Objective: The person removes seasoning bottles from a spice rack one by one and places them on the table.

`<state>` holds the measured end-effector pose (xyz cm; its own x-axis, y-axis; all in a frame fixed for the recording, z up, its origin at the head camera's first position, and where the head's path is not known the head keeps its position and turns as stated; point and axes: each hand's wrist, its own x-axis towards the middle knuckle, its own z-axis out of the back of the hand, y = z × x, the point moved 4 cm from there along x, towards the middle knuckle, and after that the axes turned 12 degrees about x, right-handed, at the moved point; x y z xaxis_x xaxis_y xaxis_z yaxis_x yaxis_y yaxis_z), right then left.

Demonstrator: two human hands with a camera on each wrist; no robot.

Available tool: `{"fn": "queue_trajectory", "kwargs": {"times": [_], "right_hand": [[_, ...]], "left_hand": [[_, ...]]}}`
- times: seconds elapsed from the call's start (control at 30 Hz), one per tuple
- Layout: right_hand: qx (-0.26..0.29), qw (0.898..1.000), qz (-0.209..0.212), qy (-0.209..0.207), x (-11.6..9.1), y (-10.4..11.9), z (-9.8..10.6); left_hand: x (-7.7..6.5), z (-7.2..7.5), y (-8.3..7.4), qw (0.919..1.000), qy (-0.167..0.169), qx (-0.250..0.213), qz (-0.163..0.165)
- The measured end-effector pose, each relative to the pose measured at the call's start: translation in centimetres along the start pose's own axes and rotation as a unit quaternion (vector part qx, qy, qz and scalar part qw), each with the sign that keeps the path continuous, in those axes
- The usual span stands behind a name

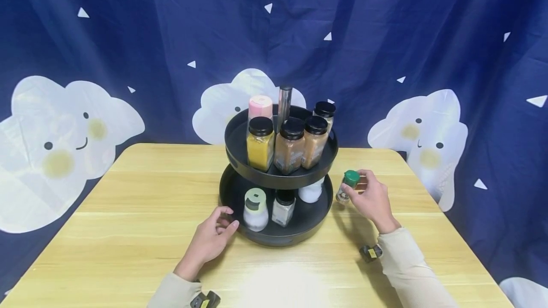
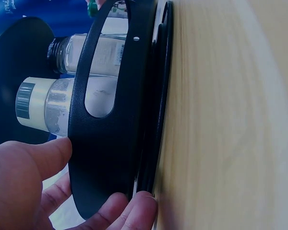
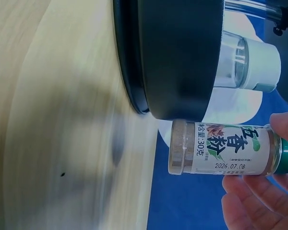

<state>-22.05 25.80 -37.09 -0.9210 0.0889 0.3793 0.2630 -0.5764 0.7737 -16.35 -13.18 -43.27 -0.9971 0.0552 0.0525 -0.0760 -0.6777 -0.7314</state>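
A small spice jar with a green cap (image 1: 352, 178) is pinched by my right hand (image 1: 373, 199), just right of the black two-tier rack. In the right wrist view this jar (image 3: 230, 148) has a printed label and brown powder inside; its base is off the table, close to the tray wall. My left hand (image 1: 209, 240) grips the left edge of the lower tray (image 1: 282, 240), thumb at the rim and fingers along the outer wall. That tray carries a green-capped shaker (image 1: 256, 213), a black-capped jar (image 1: 282, 210) and a white container (image 1: 310, 193).
On the upper tray (image 1: 278, 182) stand a yellow jar (image 1: 260, 149), brown-filled jars (image 1: 289, 151), a pink-capped bottle (image 1: 260, 107) and another black-capped jar (image 1: 325, 110) around a metal post (image 1: 284, 106). A blue cloud-print curtain (image 1: 171, 23) hangs behind the wooden table (image 1: 128, 213).
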Motion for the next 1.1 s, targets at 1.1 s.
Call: {"fn": "queue_trajectory", "kwargs": {"times": [1.1], "right_hand": [[-0.010,1.000,-0.013,0.016,-0.2,-1.7,-0.8]], "left_hand": [[0.1,0.0,0.0,1.0000,0.000,0.004,0.001]]}}
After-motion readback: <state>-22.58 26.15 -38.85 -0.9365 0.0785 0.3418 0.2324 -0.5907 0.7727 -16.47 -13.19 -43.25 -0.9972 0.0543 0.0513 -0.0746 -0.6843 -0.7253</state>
